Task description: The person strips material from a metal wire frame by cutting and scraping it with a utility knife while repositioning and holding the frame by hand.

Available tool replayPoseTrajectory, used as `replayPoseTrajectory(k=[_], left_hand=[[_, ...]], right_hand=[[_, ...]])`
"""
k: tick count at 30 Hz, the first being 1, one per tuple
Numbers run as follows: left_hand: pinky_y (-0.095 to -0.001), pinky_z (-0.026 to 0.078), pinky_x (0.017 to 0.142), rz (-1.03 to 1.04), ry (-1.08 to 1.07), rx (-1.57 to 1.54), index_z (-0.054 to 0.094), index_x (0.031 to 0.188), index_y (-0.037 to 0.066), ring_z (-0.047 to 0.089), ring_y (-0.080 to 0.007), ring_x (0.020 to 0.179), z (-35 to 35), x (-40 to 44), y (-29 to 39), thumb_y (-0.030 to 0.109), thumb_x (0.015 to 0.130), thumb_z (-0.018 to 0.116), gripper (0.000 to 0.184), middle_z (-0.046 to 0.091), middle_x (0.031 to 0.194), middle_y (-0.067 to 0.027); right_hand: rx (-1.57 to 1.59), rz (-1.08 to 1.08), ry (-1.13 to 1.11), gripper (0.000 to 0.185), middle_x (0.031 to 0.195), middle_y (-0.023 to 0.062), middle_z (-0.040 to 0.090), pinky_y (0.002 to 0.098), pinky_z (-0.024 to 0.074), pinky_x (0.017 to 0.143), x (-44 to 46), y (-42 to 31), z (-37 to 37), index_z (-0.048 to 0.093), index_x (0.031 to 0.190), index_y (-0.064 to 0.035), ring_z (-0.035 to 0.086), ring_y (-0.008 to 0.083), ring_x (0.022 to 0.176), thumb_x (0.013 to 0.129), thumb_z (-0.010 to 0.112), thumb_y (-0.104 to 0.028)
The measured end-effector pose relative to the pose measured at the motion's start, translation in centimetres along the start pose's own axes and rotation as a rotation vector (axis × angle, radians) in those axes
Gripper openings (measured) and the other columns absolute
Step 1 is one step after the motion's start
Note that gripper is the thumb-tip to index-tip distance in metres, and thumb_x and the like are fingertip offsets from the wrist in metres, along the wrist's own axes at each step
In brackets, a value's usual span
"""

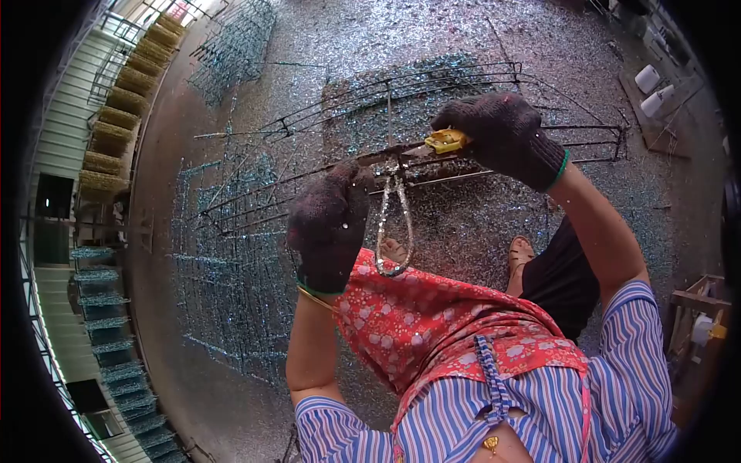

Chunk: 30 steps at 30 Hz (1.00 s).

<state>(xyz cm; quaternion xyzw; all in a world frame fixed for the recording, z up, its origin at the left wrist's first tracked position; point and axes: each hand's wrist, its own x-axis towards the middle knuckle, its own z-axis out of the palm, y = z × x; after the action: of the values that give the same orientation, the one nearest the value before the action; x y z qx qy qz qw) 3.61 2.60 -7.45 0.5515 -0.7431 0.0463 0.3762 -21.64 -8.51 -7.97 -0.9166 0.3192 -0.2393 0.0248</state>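
Note:
My right hand [505,139], in a dark knit glove, is closed round a yellow utility knife [448,140]. The blade points left and meets or nearly meets a dark bar of a long metal wire frame [455,179]. My left hand [330,224], gloved the same way, has its fingers curled at that bar, left of the knife; the glove hides the exact grip. Between my hands, a glitter-covered loop [405,210] hangs below the bar, by a small knot-like joint. Glitter specks show on both gloves.
Glitter covers the floor [463,220]. Blue glittery wire frames [231,270] lie at left, with more stacked at the upper left [239,46]. Gold bundles [127,100] and blue pieces [116,332] line the left wall. White containers [648,79] stand upper right.

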Motion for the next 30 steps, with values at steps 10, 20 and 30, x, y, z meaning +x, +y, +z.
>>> replayPoseTrajectory(k=[10, 20, 30], left_hand=[[-0.0296, 0.051, 0.072, -0.287, -0.446, 0.050, 0.063, 0.111, 0.005, 0.068, -0.0198, 0.081, -0.6, 1.2, 2.0, 0.021, 0.091, 0.058, 0.026, 0.068, 0.093, -0.0159], [-0.0374, 0.050, 0.067, -0.376, -0.639, 0.245, 0.060, 0.117, 0.009, 0.066, -0.0274, 0.078, -0.8, 1.6, 2.8, 0.028, 0.092, 0.054, 0.032, 0.066, 0.086, -0.0165], [-0.0266, 0.047, 0.050, -0.823, -0.675, -0.714, 0.058, 0.112, 0.002, 0.060, -0.0137, 0.057, 0.8, 1.1, -0.2, 0.018, 0.090, 0.047, 0.029, 0.062, 0.071, -0.0055]], right_hand=[[0.090, 0.015, 0.005, 0.032, 0.072, 0.0084, 0.063, 0.0385, 0.0516, 0.060, 0.0, -0.3, -0.2, 0.062, 0.095, -0.0159, 0.065, 0.0278, 0.070, 0.080, 0.068, -0.044], [0.149, 0.067, -0.060, 0.029, 0.075, 0.0098, 0.063, 0.0412, 0.0517, 0.061, -0.7, -0.5, 0.7, 0.062, 0.093, -0.0149, 0.065, 0.0311, 0.072, 0.080, 0.067, -0.040], [0.148, 0.019, 0.039, 0.025, 0.075, 0.0109, 0.063, 0.0418, 0.0511, 0.060, -0.7, -0.1, 1.0, 0.062, 0.093, -0.0143, 0.064, 0.0314, 0.071, 0.082, 0.065, -0.037]])
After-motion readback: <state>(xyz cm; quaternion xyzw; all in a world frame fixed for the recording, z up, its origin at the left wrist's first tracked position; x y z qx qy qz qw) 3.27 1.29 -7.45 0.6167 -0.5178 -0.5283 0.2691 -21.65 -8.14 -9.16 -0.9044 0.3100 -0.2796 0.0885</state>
